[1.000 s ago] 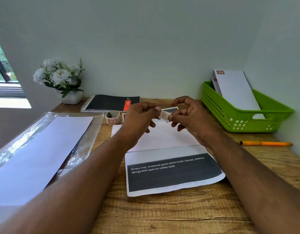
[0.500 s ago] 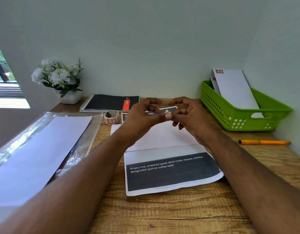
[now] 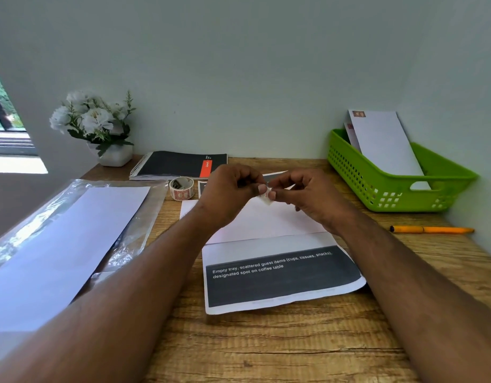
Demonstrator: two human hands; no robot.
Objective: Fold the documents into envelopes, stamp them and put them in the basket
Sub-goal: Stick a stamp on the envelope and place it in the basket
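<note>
Head view: at centre frame the left hand [image 3: 230,193] and right hand [image 3: 308,196] meet, fingers [image 3: 262,187] of both pinched together on a small white paper stamp [image 3: 266,199] held above a white rectangular envelope [image 3: 266,219]. Beneath it, lower centre, lies a printed paper document [image 3: 280,275] whose dark band reads "Empty tray, scattered guest items (cups, tissues, snacks), designated spot on coffee table". A reddish stamp roll [image 3: 181,188] stands left of the hands on the grained wooden counter [image 3: 266,349]. At right, a perforated green plastic basket [image 3: 390,194] holds stamped white envelopes [image 3: 382,139].
</note>
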